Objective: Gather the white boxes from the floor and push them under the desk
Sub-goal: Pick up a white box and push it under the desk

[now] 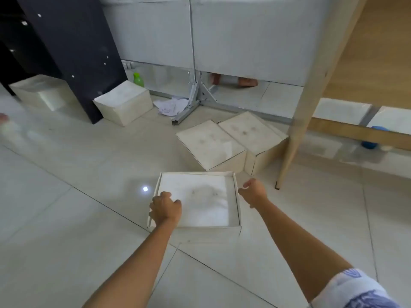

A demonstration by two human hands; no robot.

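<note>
I look down at the tiled floor (66,196), where an open white box (200,201) lies in front of me with a white sheet inside it. My left hand (165,207) rests on the near left corner of this box, with the fingers curled over its rim, so this grip is grasping the box edge. My right hand (253,192) is just beside the right wall of the box, with the fingers loosely spread; the grip is released, and I cannot tell if it touches the cardboard. On my right arm a white sleeve (355,290) with a blue pattern shows at the lower edge.

Behind the open box, two closed white boxes (211,143) stand side by side and touch each other. The right one (251,132) lies against the light wooden leg (298,121) of the desk (367,52) and is partly under it. Further left, another white box (124,103) stands just beside a dark panel (73,52), and one more box (37,90) is behind that panel. A green bottle (138,80) stands near the grey partition (222,30), and crumpled paper (171,105) lies beside a metal foot (195,98). A blue object (373,138) lies under the desk on the right.
</note>
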